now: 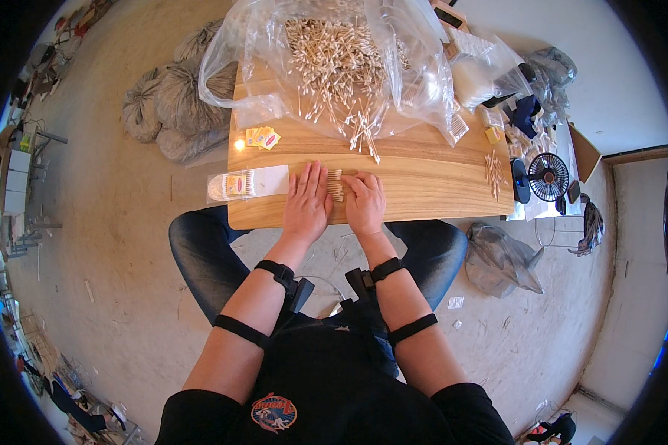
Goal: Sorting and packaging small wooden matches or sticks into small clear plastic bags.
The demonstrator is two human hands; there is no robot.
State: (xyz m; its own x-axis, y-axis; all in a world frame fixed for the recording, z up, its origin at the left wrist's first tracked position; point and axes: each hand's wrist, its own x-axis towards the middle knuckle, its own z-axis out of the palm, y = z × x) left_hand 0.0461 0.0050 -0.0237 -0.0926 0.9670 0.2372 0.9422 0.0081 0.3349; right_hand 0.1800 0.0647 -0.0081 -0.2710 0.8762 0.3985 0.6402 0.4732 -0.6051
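The left forearm [234, 326] and right forearm [412, 308] angle inward from the lower frame. Near the centre, the left hand [309, 204] lies palm down, fingers straight and pointing up-frame; just beside it, the right hand [365, 204] bends its fingers leftward.

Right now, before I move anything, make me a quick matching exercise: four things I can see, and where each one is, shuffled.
Things:
1. Short row of swabs
2. Black fan
3. Small yellow cards
4. Large swab heap

Places:
A. At the far side of the wooden table, in a clear plastic bag
B. On the bare wood near the table's left edge
C. Between the left hand and the right hand
D. Just beyond the table's right edge

Right pairs: 1-C, 2-D, 3-B, 4-A
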